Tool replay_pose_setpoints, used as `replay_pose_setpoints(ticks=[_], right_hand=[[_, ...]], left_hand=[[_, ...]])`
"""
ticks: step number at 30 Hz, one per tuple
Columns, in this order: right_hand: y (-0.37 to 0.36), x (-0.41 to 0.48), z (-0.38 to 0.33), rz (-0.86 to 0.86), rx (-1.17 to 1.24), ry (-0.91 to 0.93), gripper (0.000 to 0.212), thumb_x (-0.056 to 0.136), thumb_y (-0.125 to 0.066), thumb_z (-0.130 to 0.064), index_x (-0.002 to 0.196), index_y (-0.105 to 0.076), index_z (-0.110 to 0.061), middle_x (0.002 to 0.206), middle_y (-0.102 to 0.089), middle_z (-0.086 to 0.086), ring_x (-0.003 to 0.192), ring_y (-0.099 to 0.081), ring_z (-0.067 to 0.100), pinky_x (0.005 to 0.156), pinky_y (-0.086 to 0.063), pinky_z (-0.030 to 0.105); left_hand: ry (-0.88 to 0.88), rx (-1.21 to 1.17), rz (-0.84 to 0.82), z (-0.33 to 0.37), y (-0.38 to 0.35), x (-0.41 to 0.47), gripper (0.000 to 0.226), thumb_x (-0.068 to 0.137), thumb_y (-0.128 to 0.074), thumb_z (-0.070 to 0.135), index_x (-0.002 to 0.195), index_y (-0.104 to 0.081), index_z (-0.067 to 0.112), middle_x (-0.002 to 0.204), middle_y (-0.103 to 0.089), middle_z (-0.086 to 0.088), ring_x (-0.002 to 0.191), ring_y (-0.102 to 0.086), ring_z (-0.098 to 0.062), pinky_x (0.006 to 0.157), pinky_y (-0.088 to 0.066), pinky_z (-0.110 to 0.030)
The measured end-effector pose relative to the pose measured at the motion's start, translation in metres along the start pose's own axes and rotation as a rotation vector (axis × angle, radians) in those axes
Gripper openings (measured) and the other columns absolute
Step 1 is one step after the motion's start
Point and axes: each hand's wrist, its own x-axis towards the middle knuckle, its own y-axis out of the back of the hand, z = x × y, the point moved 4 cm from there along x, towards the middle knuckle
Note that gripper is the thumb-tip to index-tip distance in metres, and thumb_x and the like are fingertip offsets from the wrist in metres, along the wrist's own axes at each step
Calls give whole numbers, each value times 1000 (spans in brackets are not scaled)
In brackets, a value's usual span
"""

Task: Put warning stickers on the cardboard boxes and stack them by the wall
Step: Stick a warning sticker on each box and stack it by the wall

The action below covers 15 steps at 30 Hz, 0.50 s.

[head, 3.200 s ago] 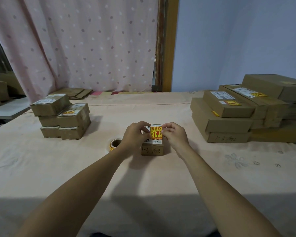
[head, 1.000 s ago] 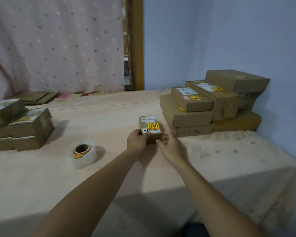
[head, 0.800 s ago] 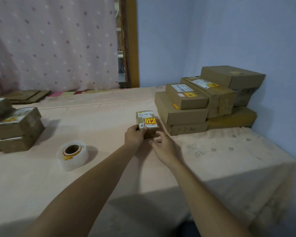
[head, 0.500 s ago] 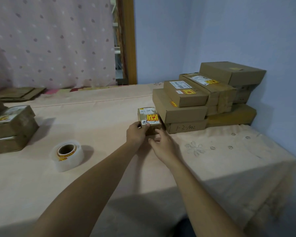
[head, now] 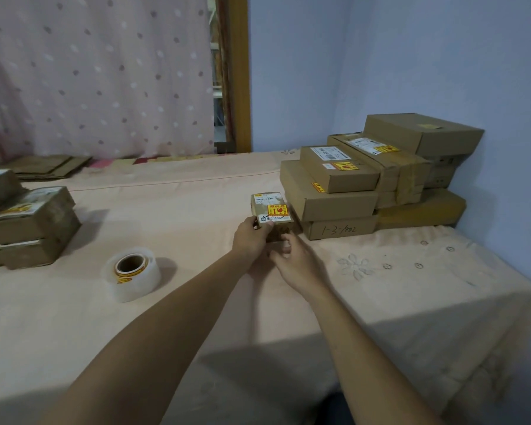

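Note:
A small cardboard box (head: pixel 262 201) with a yellow warning sticker (head: pixel 277 210) on top sits on the cloth-covered table (head: pixel 380 271), just left of the stack of boxes (head: pixel 328 204) by the blue wall. My left hand (head: pixel 251 238) grips the box's near left corner, thumb on top. My right hand (head: pixel 298 260) lies beside it with relaxed fingers touching the box's near face. The stack holds several stickered boxes; the bottom one is marked "1-3-802". A roll of warning stickers (head: pixel 132 271) lies to the left of my arms.
A second pile of brown boxes (head: pixel 28 225) stands at the left edge, with flattened cardboard (head: pixel 43 165) behind it. A dotted pink curtain (head: pixel 98 72) hangs at the back. The blue wall (head: pixel 442 72) bounds the right side, and the table's right edge drops off.
Both hands pressed the sticker on the small box mid-table, then moved the box right, up to the stack. In the last half second it barely shifted.

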Motion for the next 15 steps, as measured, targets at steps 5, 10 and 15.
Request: replay_pose_setpoints(ticks=[5, 10, 15], right_hand=[[-1, -3, 1, 31, -18, -22, 49, 94, -61, -43, 141, -53, -29, 131, -65, -7, 120, -59, 14, 84, -35, 24], [-3, -6, -4, 36, -46, -15, 39, 97, -60, -38, 134, -58, -26, 129, -66, -8, 120, -61, 15, 85, -40, 26], [-12, -10, -36, -38, -217, 106, 36, 98, -54, -32, 134, -59, -25, 134, -63, -4, 122, -58, 23, 91, -47, 33]], left_hand=[[40, 2, -13, 5, 3, -3, 46, 98, -61, 33, 137, -53, 11, 134, -62, -7, 116, -60, -24, 87, -44, -29], [82, 9, -11, 10, 23, -11, 57, 98, -60, 35, 146, -44, 10, 145, -53, -9, 127, -53, -26, 93, -40, -30], [9, 35, 19, 28, 75, -20, 49, 98, -60, 35, 142, -53, 15, 143, -54, -6, 127, -52, -23, 100, -44, -33]])
